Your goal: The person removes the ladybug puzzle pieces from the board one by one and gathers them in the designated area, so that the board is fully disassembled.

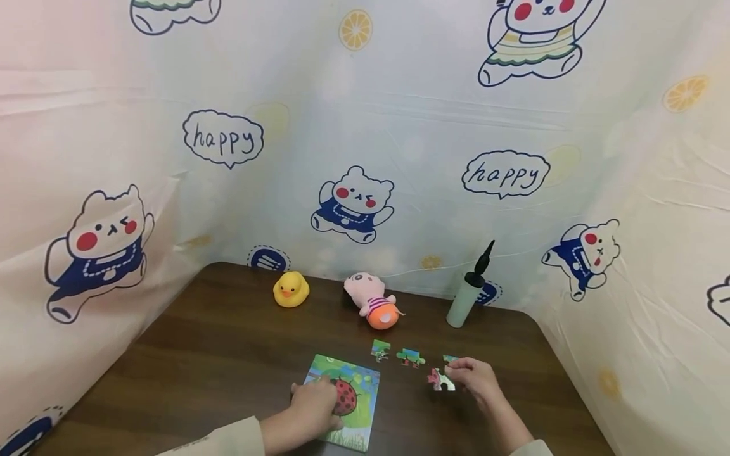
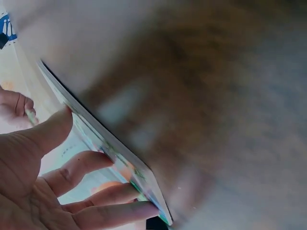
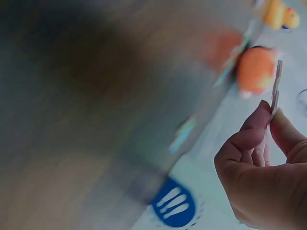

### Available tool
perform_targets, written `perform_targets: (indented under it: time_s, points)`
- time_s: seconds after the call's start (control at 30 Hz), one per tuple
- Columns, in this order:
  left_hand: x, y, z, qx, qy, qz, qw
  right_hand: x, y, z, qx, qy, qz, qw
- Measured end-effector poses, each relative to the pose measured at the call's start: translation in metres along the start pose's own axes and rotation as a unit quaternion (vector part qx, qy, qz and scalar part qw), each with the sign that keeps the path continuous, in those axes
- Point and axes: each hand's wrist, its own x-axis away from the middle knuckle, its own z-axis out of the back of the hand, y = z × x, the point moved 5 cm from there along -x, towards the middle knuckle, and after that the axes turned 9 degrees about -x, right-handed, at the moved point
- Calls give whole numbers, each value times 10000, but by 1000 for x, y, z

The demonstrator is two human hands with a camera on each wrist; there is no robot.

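A flat square puzzle board (image 1: 365, 411) with a red ladybug picture lies on the table at the front middle. My left hand (image 1: 312, 405) rests on its left part, covering some of the picture. In the left wrist view, the fingertips (image 2: 148, 209) of that hand touch the board's face and the thumb is at its edge. To the right of the board, my right hand (image 1: 476, 377) pinches a pink and white puzzle piece (image 1: 439, 380) between thumb and finger. The right wrist view shows this piece edge-on, above the fingertips.
Puzzle pieces lie behind the board: one green (image 1: 380, 349), one blue and green (image 1: 410, 358), and one (image 1: 449, 358) partly behind the right hand. A yellow rubber duck (image 1: 291, 290), a pink plush toy (image 1: 373, 303) and a green hand pump (image 1: 464, 304) line the brown table's (image 1: 228, 348) back.
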Motion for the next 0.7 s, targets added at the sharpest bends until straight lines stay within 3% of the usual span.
perform_targets:
  time_s: [0.17,0.43,0.7]
  points:
    - [-1,3,0,-191,-40,45,9998,-4,16,16,324,104,-11,9994]
    - [-6,3,2,-167,-323,206,9991,-7,24,24,1814,272,390,9823]
    - [-7,1,1,-109,-454,209,9987,-8,22,17,2386,-73,389,9703]
